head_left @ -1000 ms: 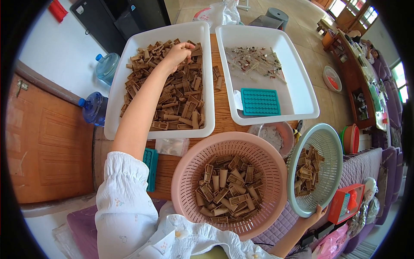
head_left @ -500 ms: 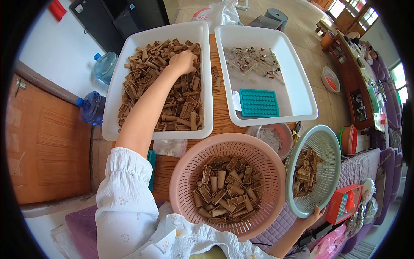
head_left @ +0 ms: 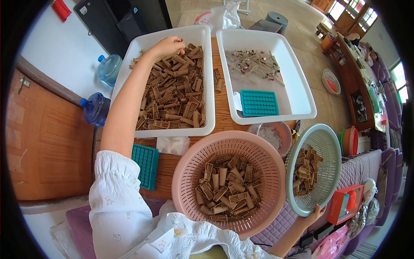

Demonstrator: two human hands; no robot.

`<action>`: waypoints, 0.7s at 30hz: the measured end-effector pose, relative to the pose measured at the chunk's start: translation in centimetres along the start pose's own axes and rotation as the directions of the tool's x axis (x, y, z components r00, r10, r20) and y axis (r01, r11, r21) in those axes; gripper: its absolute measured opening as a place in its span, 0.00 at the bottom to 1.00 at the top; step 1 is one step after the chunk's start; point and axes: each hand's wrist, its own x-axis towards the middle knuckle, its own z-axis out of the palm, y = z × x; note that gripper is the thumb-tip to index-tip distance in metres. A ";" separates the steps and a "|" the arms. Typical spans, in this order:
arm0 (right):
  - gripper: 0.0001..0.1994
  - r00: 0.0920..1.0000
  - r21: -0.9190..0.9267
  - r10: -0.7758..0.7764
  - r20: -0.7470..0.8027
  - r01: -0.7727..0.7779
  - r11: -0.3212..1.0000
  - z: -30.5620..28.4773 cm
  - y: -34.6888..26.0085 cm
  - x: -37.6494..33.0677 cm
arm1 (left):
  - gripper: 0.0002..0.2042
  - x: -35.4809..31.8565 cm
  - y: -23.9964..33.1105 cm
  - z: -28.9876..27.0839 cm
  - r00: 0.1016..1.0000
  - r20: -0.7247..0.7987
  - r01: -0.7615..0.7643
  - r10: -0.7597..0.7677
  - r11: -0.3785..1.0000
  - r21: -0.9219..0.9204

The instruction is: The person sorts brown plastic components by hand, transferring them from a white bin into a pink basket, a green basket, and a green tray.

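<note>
Brown plastic pieces (head_left: 172, 93) filled the left white tub (head_left: 202, 77) on the wooden table (head_left: 222, 121), where my left hand (head_left: 169, 45) rested at the far end of the heap, fingers curled down into the pieces — whether it had hold of any I could not tell. My right hand (head_left: 314, 214) gripped the near rim of a tilted pale green basket (head_left: 325, 149) holding more pieces. Between them sat a pink basket (head_left: 189, 172) — also part-filled — and, beyond it, a second white tub (head_left: 302, 93) with a teal tray (head_left: 258, 102).

White short-sleeved top (head_left: 116, 207) with small pale printed motifs, loose puffed sleeve gathered above elbow at lower left of frame; forearms bare, no rings
</note>
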 end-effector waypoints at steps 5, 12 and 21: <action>0.26 1.000 -0.006 0.004 -0.005 -0.004 1.000 0.2 -0.2 -0.3 | 0.12 -2.7 1.9 0.4 0.996 -0.091 -0.012 -0.008 0.976 -0.217; 0.25 1.000 -0.023 -0.028 -0.011 0.028 0.999 -0.3 0.2 0.2 | 0.08 -9.0 15.2 10.3 0.961 0.277 0.256 0.014 0.333 -0.907; 0.27 0.999 -0.032 -0.033 0.004 0.033 0.999 -0.6 0.7 0.2 | 0.25 -16.9 22.4 23.2 0.638 0.678 0.433 0.364 0.559 -0.707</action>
